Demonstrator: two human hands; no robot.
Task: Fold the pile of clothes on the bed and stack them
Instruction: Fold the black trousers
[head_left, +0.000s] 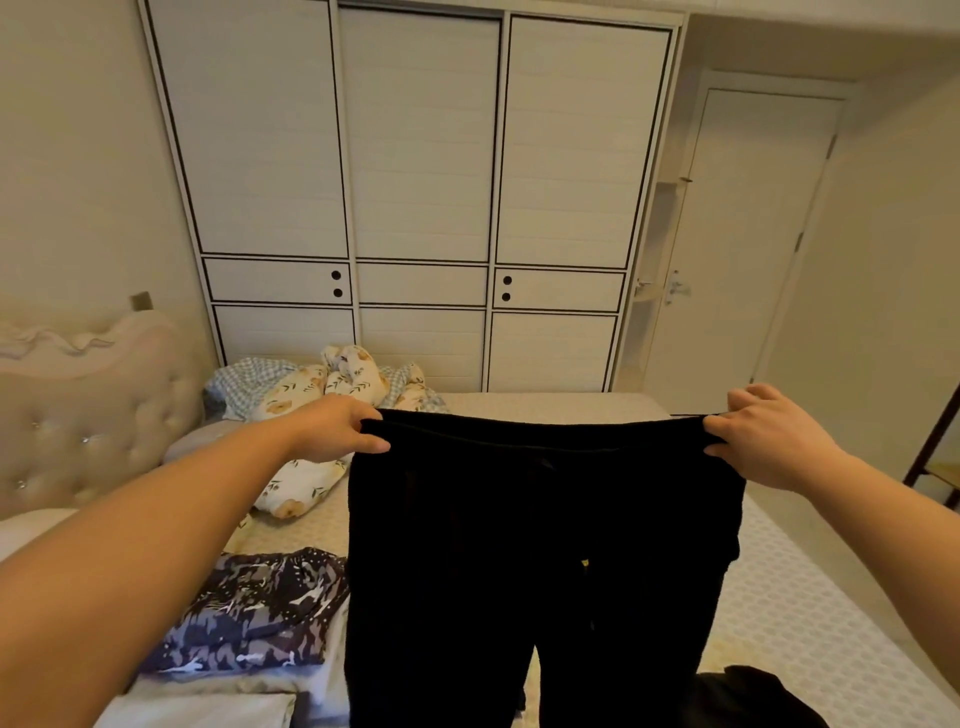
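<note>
From the head view, black trousers hang above the bed, waistband level, legs dropping straight down toward the person. The left hand pinches one waistband corner, the right hand the other, about equally far out. Left of the trousers, a patterned garment lies on the bed, apparently folded. Another dark garment lies just right of the hanging legs.

Your left hand and right hand pinch the black trousers' waistband, stretched between them; the legs hang below.
</note>
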